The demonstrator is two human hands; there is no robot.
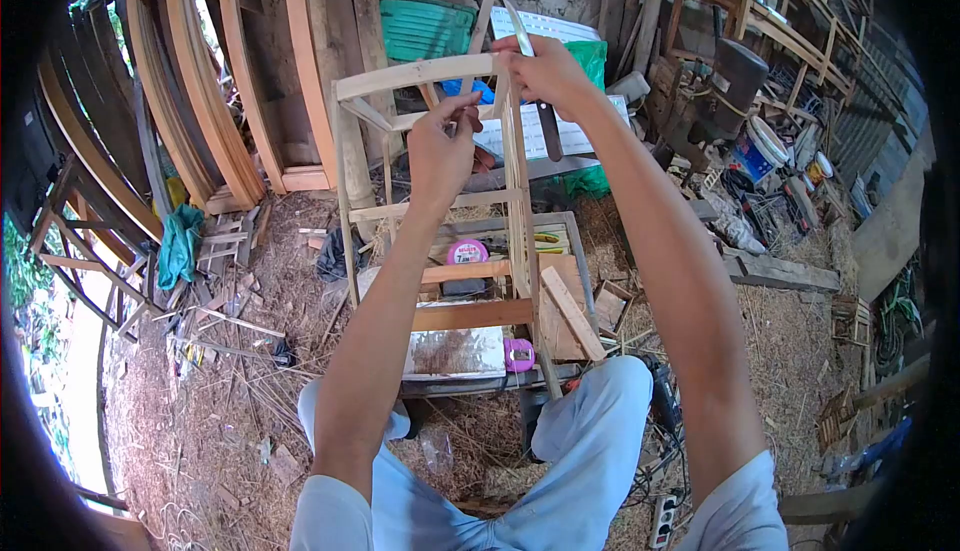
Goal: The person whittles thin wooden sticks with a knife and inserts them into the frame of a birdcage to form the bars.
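A slender wooden frame with crossbars stands upright before me. My right hand is at its upper right corner, closed around the middle of a knife. The blade points up past my fingers and the dark handle hangs below them; the fingertips are close to the frame's corner post. My left hand is just below the top rail, fingers curled and thumb near the index finger. Whether anything small is between them, I cannot make out.
A low bench between my knees bears a pink tape measure, a purple tape measure and wood offcuts. Curved wooden frames lean at the left. Shavings cover the floor; a power strip lies at the lower right.
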